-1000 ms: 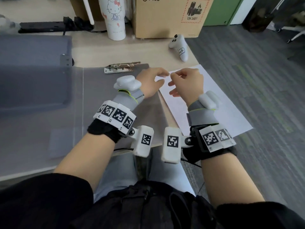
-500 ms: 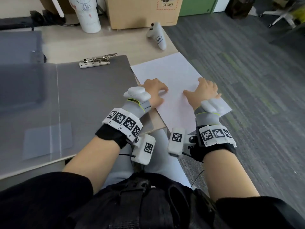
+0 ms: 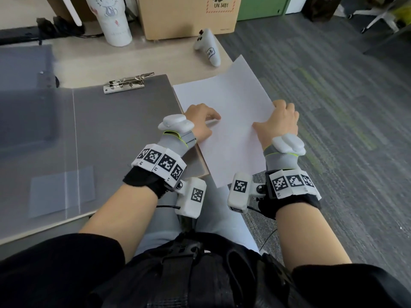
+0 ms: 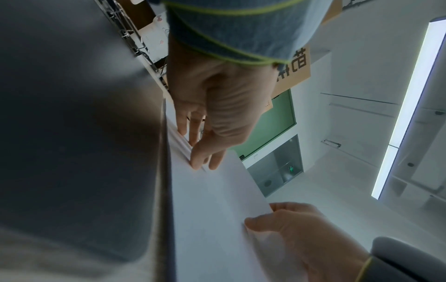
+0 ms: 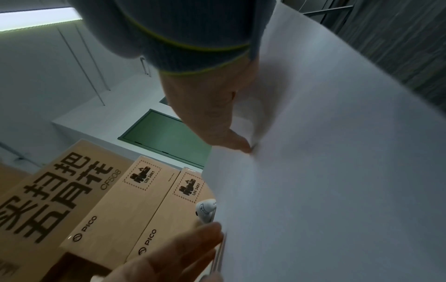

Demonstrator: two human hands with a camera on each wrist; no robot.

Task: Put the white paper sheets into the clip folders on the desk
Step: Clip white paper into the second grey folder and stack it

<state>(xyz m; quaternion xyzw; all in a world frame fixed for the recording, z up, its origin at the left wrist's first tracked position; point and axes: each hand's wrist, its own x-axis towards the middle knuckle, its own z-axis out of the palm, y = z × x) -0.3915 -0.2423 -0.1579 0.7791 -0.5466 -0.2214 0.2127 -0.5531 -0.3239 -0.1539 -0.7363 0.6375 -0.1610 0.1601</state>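
A stack of white paper sheets [image 3: 226,101] lies at the desk's right edge, overhanging it beside the open grey clip folder [image 3: 124,123]. The folder's metal clip [image 3: 127,83] sits at its far end, and its clear cover [image 3: 33,134] is folded out to the left. My left hand [image 3: 201,117] rests with straight fingers [image 4: 200,154] on the left part of the sheets. My right hand [image 3: 280,117] pinches the right edge of the top sheet [image 5: 325,152], thumb [image 5: 235,142] on top, and that edge is raised.
A white controller [image 3: 208,50] lies just beyond the paper. A white cartoon tumbler [image 3: 112,21] and cardboard boxes [image 3: 186,16] stand at the back of the desk. Grey carpet [image 3: 333,130] runs along the right of the desk edge.
Both hands came down from mid-air onto the paper. The right hand slid to the sheet's right edge, gripped it and raised it; the left stayed on the left part.
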